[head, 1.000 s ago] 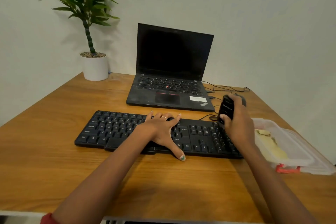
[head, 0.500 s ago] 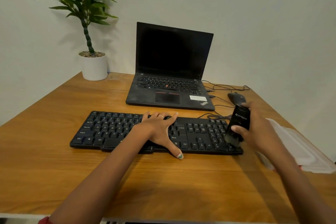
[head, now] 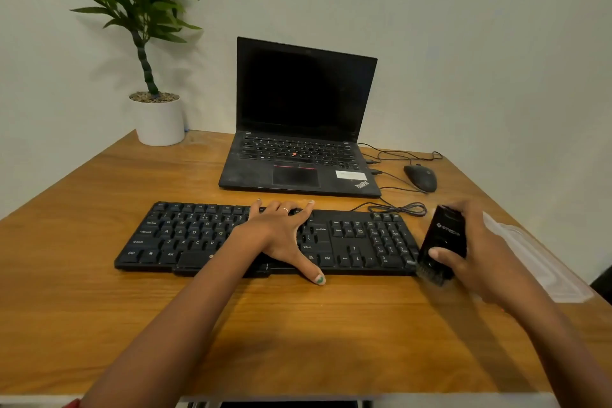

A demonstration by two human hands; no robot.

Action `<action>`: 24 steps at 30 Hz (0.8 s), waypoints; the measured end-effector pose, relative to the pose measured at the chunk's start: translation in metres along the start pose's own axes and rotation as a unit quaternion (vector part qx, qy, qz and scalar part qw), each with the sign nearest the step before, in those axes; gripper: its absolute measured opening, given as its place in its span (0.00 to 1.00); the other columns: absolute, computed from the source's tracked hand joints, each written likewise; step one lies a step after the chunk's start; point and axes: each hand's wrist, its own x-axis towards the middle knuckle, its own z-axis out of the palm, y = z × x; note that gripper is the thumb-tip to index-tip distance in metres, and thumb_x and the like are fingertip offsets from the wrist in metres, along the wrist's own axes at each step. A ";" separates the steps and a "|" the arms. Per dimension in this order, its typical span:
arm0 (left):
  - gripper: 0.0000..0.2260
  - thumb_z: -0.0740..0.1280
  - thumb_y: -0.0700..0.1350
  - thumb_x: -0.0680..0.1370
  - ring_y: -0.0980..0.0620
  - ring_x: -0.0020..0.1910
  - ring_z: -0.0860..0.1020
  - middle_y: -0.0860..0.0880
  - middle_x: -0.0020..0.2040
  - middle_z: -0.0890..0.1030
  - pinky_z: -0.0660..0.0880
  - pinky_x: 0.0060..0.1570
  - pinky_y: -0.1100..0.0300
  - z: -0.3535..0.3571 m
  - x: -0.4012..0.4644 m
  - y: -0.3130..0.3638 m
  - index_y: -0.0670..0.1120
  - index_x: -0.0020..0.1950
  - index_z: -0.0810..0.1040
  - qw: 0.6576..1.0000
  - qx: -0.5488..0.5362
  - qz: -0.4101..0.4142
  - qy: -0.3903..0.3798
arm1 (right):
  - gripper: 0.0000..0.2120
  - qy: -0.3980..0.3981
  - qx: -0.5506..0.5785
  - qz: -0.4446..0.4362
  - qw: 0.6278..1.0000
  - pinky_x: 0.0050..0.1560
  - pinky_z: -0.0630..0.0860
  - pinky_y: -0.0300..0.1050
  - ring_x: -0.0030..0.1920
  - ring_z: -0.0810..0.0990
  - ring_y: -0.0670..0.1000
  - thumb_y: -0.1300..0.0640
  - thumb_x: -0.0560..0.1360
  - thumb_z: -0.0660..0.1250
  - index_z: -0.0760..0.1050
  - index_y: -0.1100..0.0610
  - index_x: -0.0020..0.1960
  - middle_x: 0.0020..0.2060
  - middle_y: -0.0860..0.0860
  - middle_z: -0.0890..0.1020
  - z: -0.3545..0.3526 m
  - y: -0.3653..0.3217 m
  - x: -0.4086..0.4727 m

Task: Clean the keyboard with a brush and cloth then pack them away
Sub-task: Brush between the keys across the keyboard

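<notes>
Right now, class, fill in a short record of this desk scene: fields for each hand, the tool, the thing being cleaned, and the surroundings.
left hand: spread flat on the black wired keyboard, steadying it
right hand: grips the black handheld brush
brush: bristles down, at the keyboard's right end
behind: open black laptop, black mouse, potted green plant
right edge: clear plastic container
surface: wooden table

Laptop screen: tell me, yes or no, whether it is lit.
No, the laptop screen is uniformly dark, with its lid open behind the keyboard.
</notes>
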 end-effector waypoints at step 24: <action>0.50 0.70 0.67 0.69 0.49 0.78 0.42 0.52 0.80 0.41 0.30 0.71 0.40 -0.008 0.014 0.066 0.57 0.79 0.41 0.984 -0.077 0.159 0.024 | 0.25 0.076 0.130 0.208 0.966 0.42 0.76 0.48 0.42 0.77 0.45 0.35 0.65 0.67 0.62 0.49 0.51 0.42 0.42 0.74 0.037 0.013 -0.065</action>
